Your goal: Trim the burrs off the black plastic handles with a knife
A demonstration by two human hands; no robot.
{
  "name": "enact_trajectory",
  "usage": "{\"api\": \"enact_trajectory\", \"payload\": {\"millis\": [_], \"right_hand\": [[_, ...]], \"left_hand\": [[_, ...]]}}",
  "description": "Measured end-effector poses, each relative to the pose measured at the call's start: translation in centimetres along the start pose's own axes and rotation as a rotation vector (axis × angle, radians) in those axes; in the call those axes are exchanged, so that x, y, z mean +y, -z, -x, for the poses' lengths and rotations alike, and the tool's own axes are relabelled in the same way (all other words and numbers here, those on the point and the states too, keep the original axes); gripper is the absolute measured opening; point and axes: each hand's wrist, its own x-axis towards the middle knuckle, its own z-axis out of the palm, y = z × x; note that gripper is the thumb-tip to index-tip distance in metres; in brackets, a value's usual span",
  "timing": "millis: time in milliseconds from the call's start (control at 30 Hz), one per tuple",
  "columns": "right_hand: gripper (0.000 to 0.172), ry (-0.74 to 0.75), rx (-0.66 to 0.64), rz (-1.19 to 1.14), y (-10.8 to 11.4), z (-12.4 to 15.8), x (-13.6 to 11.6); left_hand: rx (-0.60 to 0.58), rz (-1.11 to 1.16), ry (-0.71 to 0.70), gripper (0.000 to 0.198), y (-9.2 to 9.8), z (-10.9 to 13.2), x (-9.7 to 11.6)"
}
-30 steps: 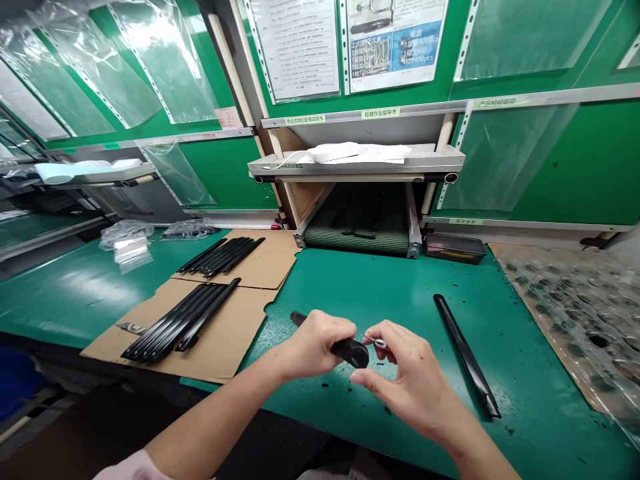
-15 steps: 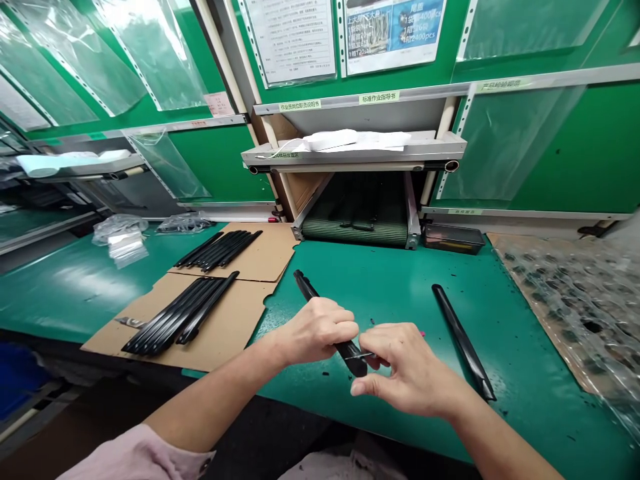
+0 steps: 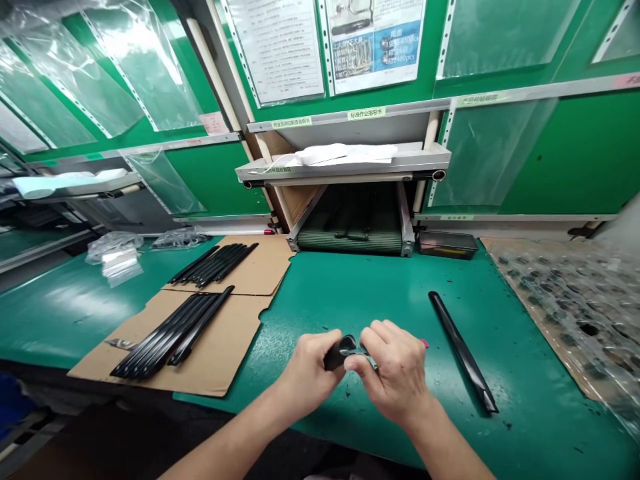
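Observation:
My left hand [image 3: 313, 367] is wrapped round a long black plastic part [image 3: 336, 355], its end turned up toward me and the rest hidden by the fingers. My right hand [image 3: 397, 370] is closed on a small knife, with its thin blade [image 3: 359, 353] lying against the end of the part. Most of the knife's handle is hidden; a pink tip [image 3: 425, 343] shows behind the hand. Another long black plastic part [image 3: 463, 350] lies by itself on the green table, to the right of my right hand.
Cardboard sheets [image 3: 200, 373] at left carry two groups of black parts [image 3: 173, 327]. A conveyor belt [image 3: 353, 241] ends at the table's back. Beside it stands a dark plastic box [image 3: 447, 245]. Clear moulded trays [image 3: 565, 300] lie at right. Black scraps dot the table.
The black part has swung round so its end points up toward me, and my left hand has turned with it. My right hand keeps the knife at that end. The view has shifted slightly.

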Motion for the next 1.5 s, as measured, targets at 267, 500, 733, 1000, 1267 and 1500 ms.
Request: {"api": "enact_trajectory", "payload": {"millis": [267,500,733,1000,1267,1500], "right_hand": [[0.053,-0.084,0.12,0.233,-1.4,-0.7,-0.2],[0.061,-0.113,0.123,0.351,-1.6,-0.6,-0.1],[0.065,-0.162,0.155,0.348,-2.0,-0.3,-0.3],[0.049,-0.264,0.122,-0.057,-1.3,-0.3,0.0],[0.046,-0.763,-0.005,-0.793,0.4,-0.3,1.8],[0.041,-0.712,-0.213,-1.22,-0.1,0.4,-0.9]], "left_hand": [[-0.092,0.406,0.414,0.007,-0.6,0.4,2.4],[-0.087,0.505,0.463,0.014,-0.1,-0.6,3.0],[-0.132,0.56,0.517,0.015,-0.4,-0.6,2.8],[-0.232,0.485,0.45,0.014,0.4,-0.8,2.7],[-0.308,0.266,0.315,0.031,1.9,-1.0,2.3],[-0.046,-0.392,-0.258,0.017,3.1,-3.2,0.0]]}}
